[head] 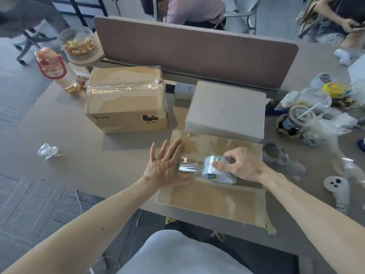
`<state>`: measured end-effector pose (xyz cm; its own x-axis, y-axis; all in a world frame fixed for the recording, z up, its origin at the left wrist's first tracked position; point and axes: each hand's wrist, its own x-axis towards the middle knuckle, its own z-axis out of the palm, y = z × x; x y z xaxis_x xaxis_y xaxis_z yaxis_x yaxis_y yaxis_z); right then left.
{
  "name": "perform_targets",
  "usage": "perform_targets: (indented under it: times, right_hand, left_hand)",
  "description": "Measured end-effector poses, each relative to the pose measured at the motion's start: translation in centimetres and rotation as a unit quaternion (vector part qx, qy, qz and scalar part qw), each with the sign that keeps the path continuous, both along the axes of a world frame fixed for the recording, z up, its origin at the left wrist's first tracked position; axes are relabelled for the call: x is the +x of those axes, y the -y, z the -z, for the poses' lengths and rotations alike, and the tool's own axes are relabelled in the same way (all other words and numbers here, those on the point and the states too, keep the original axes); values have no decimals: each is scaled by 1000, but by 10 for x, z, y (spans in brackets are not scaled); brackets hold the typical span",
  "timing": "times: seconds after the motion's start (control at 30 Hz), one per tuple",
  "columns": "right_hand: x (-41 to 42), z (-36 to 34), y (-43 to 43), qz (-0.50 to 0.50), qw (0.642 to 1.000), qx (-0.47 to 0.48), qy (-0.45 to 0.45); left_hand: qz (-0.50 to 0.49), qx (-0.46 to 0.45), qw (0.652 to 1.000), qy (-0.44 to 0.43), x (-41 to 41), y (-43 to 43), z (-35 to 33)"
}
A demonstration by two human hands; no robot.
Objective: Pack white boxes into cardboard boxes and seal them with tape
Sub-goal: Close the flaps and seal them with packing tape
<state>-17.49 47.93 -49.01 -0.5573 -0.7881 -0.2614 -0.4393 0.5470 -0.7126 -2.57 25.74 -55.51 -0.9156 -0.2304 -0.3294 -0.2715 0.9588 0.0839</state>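
Note:
A closed cardboard box (213,200) lies at the table's near edge in front of me. My left hand (167,165) rests flat with fingers spread on its left top edge, pressing down the end of a clear tape strip. My right hand (241,165) grips a roll of clear tape (217,171) lying on the lid, with the strip stretched from the roll to my left hand. A white box (227,109) sits just behind this carton. A second cardboard box (126,99), taped across its top, stands at the back left.
A crumpled wad (48,151) lies at left. A pink bottle (55,70) and a snack bowl (81,45) stand back left. Used tape rolls (274,153), a white controller (337,188) and cups with plastic litter (302,119) crowd the right. A brown divider (197,48) runs behind, with people beyond.

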Motion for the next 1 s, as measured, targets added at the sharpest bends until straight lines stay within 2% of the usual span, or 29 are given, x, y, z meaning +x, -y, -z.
perform_targets:
  times: [0.1, 0.23, 0.3, 0.47, 0.53, 0.83, 0.87, 0.9, 0.97, 1.0]
  right_hand:
    - [1, 2, -2, 2, 1000, -24, -13]
    - [7, 2, 0, 9, 999, -50, -6]
    - [8, 1, -2, 4, 999, -52, 8]
    - [-6, 13, -26, -32, 989, -35, 138]
    - [-4, 12, -25, -46, 986, -29, 159]
    - [-26, -5, -59, -7, 999, 16, 49]
    - [-24, -6, -60, -4, 999, 13, 43]
    - [-23, -4, -59, -1, 999, 9, 37]
    - [-21, -2, -59, 9, 999, -3, 31]
    - [-20, 0, -60, 14, 999, -7, 32]
  left_hand:
    - [-17, -23, 999, -23, -2, -18, -4]
    - [-36, 36, 998, -37, -9, -49, -2]
    - [-37, 31, 998, -48, -9, -50, 4]
    - [-10, 21, 998, -53, -5, -44, 8]
    - [-5, 21, 998, -58, -6, -44, 7]
    - [3, 6, 996, -83, -5, -41, 17]
    - [13, 38, 994, -99, -4, -39, 15]
    - [7, 112, 986, -123, -3, -36, 9]
    - [-55, 296, 935, -188, -6, -29, 2]
    - [-76, 331, 914, -220, -9, -27, 0]
